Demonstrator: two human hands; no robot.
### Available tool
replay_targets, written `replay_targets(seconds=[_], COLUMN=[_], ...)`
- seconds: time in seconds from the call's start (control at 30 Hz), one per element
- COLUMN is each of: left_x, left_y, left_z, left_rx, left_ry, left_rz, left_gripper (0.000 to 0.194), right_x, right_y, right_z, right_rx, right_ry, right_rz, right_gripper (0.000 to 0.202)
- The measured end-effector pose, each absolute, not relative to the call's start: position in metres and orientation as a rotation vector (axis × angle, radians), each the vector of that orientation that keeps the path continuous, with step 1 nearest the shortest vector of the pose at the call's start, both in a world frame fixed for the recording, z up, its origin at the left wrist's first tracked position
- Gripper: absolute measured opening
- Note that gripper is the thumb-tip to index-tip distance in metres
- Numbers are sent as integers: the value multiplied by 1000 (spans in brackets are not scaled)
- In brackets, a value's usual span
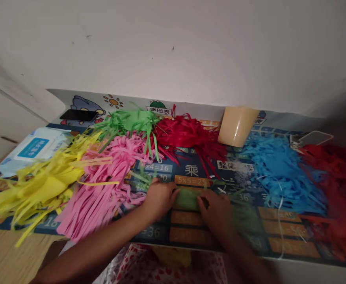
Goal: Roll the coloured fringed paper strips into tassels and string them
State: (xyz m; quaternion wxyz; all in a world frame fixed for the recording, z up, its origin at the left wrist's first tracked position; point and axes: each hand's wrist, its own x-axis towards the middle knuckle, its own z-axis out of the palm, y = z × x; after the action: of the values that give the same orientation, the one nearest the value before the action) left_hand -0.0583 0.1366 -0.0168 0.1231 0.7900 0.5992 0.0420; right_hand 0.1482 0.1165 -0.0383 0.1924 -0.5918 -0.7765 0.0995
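Note:
A green tissue-paper tassel [187,198] lies across the table mat in front of me, its plain middle stretched between my hands and its fringed ends spreading to both sides. My left hand [160,197] is closed on its left part, thumb and fingers pinched together. My right hand [216,207], somewhat blurred, grips the right part with bent fingers. Left of my hands lies a pink tassel [102,193]. Beyond them are a bright green tassel [134,122] and a red tassel [187,132].
A yellow tassel [49,177] and a wet-wipes pack [34,150] lie left, with a black phone [79,115] behind. A tan cup [238,126] stands near the wall [173,51]. Blue strips [282,173], a white string [281,205] and red strips [338,197] lie right.

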Motion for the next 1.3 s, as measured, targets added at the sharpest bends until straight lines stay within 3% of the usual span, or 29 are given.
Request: replay_targets(seconds=[0.43, 0.67, 0.77, 0.9, 1.03, 1.17, 1.3], left_x=[-59, -56, -57, -68, -72, -67, -64], left_y=[141, 138, 136, 136, 134, 130, 131], left_z=[-24, -21, -19, -14, -4, -3, -11], left_rx=[2351, 2455, 2693, 2911, 2944, 2883, 2874], left_ry=[1789, 1800, 1609, 1122, 1048, 1136, 1206], left_rz=[78, 169, 278, 162, 107, 188, 257], left_gripper=[25, 11, 9, 8, 14, 21, 12], right_x=[152, 152, 168, 185, 185, 187, 173], right_y=[124, 133, 133, 111, 102, 119, 120], right_z=[-47, -51, -35, -18, -31, -39, -21], right_rx=[-1662, -1756, -1843, -1469, -1015, -1096, -1244], right_ry=[-2126, -2109, -2031, -2285, -2574, -2498, -2420], right_rz=[278, 282, 133, -70, -80, -17, -20], right_gripper=[28, 16, 12, 17, 23, 21, 14])
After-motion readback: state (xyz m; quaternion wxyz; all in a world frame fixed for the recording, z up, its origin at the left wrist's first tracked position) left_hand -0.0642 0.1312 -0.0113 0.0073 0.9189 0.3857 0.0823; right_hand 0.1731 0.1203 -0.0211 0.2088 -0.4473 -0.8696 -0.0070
